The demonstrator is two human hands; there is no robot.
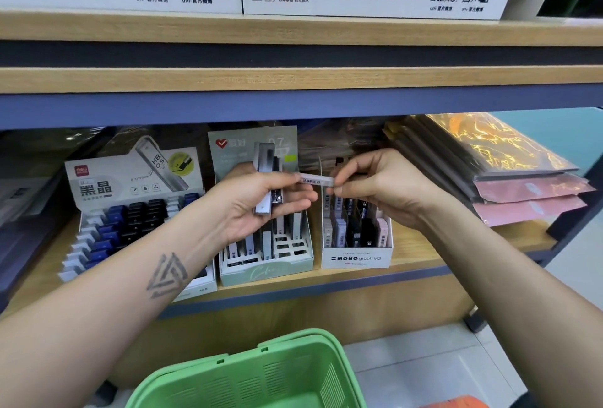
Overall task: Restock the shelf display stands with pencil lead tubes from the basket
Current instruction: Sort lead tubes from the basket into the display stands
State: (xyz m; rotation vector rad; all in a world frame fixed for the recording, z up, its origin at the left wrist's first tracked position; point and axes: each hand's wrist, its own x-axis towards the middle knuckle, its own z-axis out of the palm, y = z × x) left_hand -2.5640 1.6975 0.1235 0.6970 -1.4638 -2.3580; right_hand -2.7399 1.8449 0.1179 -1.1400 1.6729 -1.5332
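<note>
Restocking: midway, by my judgement.
Left hand [261, 202]: fingers curled round spare lead tubes [266, 185].
Right hand [375, 185]: fingers pinching one tube [316, 180] at 12 o'clock above the green stand [266, 272] (slots remain open).
Basket [254, 375]: 6 o'clock.

Bright even light, wide-angle edge bending, shadowed shelf recess [49, 153].

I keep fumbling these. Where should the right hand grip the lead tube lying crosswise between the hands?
Probably at its free right end. The lead tube lies level, its left end in the left hand, so the right hand comes from the right, pinching its narrow faces.
</note>
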